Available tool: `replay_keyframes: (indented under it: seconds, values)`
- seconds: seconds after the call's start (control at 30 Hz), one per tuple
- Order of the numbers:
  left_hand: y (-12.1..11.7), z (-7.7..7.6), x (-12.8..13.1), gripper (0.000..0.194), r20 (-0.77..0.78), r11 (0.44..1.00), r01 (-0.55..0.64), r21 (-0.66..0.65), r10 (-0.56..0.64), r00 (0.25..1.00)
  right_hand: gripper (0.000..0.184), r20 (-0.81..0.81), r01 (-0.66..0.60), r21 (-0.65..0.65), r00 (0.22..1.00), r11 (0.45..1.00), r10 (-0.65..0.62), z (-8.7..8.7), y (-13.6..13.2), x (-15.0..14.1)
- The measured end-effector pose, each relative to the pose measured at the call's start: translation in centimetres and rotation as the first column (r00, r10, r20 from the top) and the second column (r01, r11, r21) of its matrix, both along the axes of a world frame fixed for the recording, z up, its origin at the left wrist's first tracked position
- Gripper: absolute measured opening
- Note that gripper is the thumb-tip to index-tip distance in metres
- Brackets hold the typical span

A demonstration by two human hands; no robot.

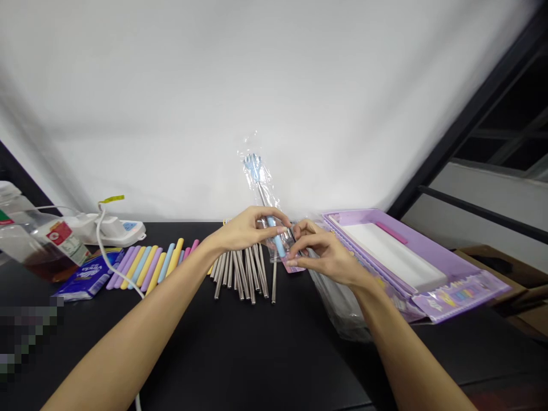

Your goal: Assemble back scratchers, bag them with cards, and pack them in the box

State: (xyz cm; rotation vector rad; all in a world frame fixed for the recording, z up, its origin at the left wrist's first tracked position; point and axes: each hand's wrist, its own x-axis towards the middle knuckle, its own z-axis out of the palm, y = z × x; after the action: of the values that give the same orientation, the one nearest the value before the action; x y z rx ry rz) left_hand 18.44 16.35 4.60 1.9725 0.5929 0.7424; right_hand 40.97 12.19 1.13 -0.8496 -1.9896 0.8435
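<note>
A back scratcher [253, 165] with a light-blue hand-shaped head, metal rod and blue handle lies inside a clear plastic bag [268, 185], tilted with its head up and away from me. Fingers and thumb of my left hand [252, 228] are closed on the bagged back scratcher around its handle. My right hand [323, 251] pinches the lower end of the same bag beside the handle; a small dark piece shows between the two hands. Below my left hand, several metal rods [242, 274] lie in a row on the black table [257, 359].
Left of the rods lie several pastel tubes [145, 265], a blue tissue pack [89, 277], a bottle of dark liquid [43, 245] and a power strip [124, 231] with a white cable. A purple display box [432, 251] and clear plastic bags [342, 308] are at right.
</note>
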Motion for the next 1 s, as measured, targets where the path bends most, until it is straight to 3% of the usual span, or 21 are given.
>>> replay_keyframes:
  seconds: [0.13, 0.2, 0.3, 0.4, 0.5, 0.6, 0.67, 0.73, 0.8, 0.9, 1.0]
  values:
    - [0.1, 0.1, 0.0, 0.025, -0.047, 0.99, -0.041, 0.135, 0.047, 0.998, 0.018, -0.154, 0.11, -0.006, 0.982, 0.994, -0.109, -0.3, 0.3, -0.6]
    - [0.0, 0.2, 0.1, 0.029, -0.072, 0.984, -0.041, 0.174, 0.054, 0.996, 0.029, -0.231, 0.137, -0.122, 0.959, 0.983, -0.163, -0.4, 0.3, -0.9]
    - [-0.4, 0.4, 0.1, 0.033, -0.116, 0.983, 0.035, 0.182, -0.014, 0.993, 0.046, -0.248, 0.137, -0.358, 0.94, 0.924, -0.236, -0.1, 0.2, -1.1]
    - [-0.6, 0.7, -0.1, 0.038, -0.136, 0.983, 0.086, 0.163, -0.064, 0.989, 0.043, -0.162, 0.11, -0.445, 0.966, 0.889, -0.201, 0.4, -0.1, -1.0]
    - [0.1, 0.8, -0.6, 0.047, -0.004, 0.989, -0.079, 0.126, 0.08, 0.997, 0.035, -0.084, 0.063, -0.476, 0.99, 0.877, -0.116, 0.9, -0.5, -0.9]
    - [1.5, 0.5, -1.6, 0.049, 0.258, 0.943, -0.331, 0.04, 0.31, 0.915, 0.035, 0.012, 0.021, -0.54, 1.0, 0.841, -0.018, 1.2, -0.8, -0.7]
    - [2.4, 0.2, -2.3, 0.04, 0.332, 0.9, -0.435, -0.028, 0.419, 0.845, 0.033, 0.079, -0.027, -0.581, 0.993, 0.813, 0.089, 1.2, -0.9, -0.6]
    - [2.9, -0.2, -2.8, 0.026, 0.309, 0.88, -0.471, -0.053, 0.463, 0.831, 0.029, 0.139, -0.073, -0.61, 0.97, 0.789, 0.197, 1.1, -1.0, -0.6]
    - [2.9, -0.6, -3.0, 0.023, 0.227, 0.897, -0.441, -0.023, 0.434, 0.872, 0.023, 0.235, -0.075, -0.6, 0.935, 0.797, 0.265, 0.9, -1.0, -0.6]
    - [2.5, -0.9, -2.8, 0.023, 0.085, 0.94, -0.339, 0.044, 0.334, 0.939, 0.015, 0.444, -0.022, -0.476, 0.857, 0.879, 0.262, 0.5, -1.0, -0.6]
    - [2.1, -0.9, -2.3, 0.023, 0.037, 0.944, -0.331, 0.014, 0.33, 0.943, 0.014, 0.541, -0.008, -0.422, 0.8, 0.907, 0.259, 0.5, -1.1, -0.5]
